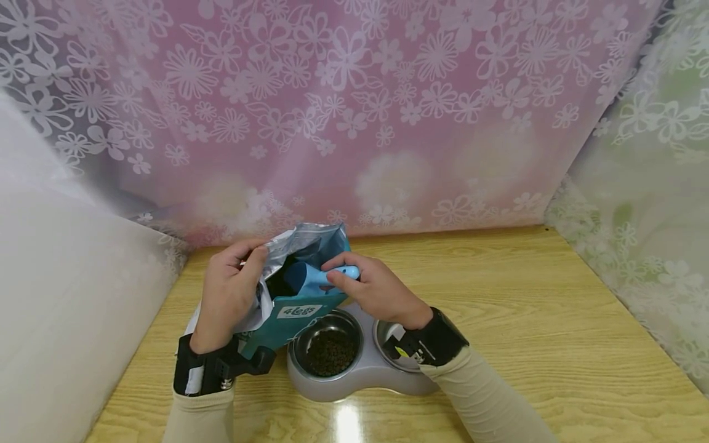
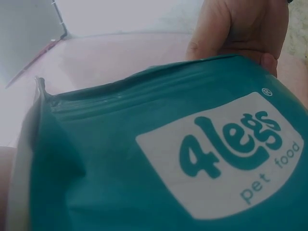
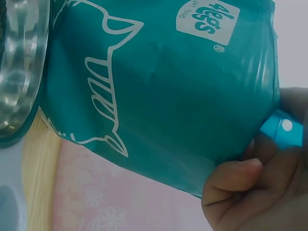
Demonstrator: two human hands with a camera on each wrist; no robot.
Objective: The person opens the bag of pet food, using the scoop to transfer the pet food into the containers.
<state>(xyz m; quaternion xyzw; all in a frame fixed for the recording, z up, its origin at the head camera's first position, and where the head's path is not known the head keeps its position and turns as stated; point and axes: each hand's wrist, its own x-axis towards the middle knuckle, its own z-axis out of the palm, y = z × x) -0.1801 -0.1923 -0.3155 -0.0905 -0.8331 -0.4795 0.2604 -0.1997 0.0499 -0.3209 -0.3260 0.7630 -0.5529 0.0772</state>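
Observation:
A teal pet food bag (image 1: 293,317) with a silver lining is tilted, its mouth open toward the right. My left hand (image 1: 228,292) grips the bag's edge on the left side, thumb over the rim. In my right hand (image 1: 379,288) is the handle of a light blue scoop (image 1: 312,278), whose cup sits inside the bag's mouth. The right wrist view shows the scoop's handle end (image 3: 287,127) by my curled fingers at the bag's edge. Below the bag, a grey double bowl (image 1: 354,384) holds brown kibble (image 1: 331,352) in its left steel dish.
The right steel dish (image 1: 388,335) is partly hidden under my right wrist. The wooden table (image 1: 526,320) runs back to a pink floral curtain (image 1: 354,123). A white sheet (image 1: 72,277) borders the left, and a pale floral curtain (image 1: 653,246) the right.

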